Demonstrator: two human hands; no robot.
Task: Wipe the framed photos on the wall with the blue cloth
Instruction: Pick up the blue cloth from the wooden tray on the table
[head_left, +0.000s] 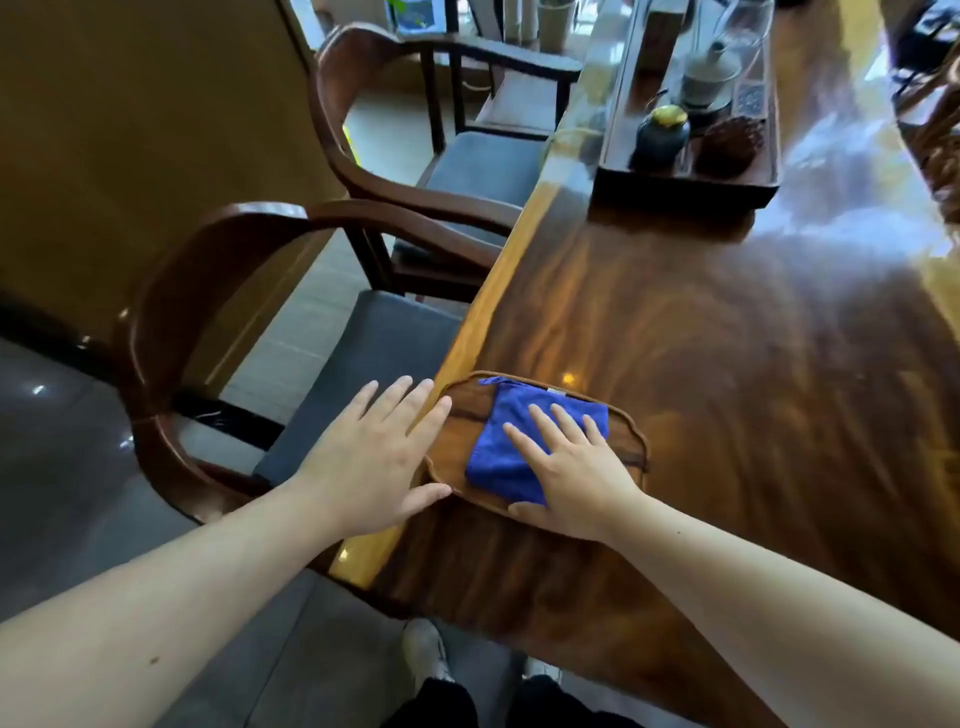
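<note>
Wooden table (727, 364): one blue cloth (511, 447), two flat hands, two chairs.

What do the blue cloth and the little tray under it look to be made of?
Blue cloth: soft, matte, fuzzy fabric, probably microfibre; it lies folded and creased. Tray: apparently wood, brown with visible grain and a raised rim, smooth with a low sheen.

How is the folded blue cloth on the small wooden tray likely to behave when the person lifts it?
The blue cloth looks soft and fuzzy, so it will probably droop and unfold. Being thin, it is likely light. The right hand lies flat on it; the wooden tray beneath probably stays put.
</note>
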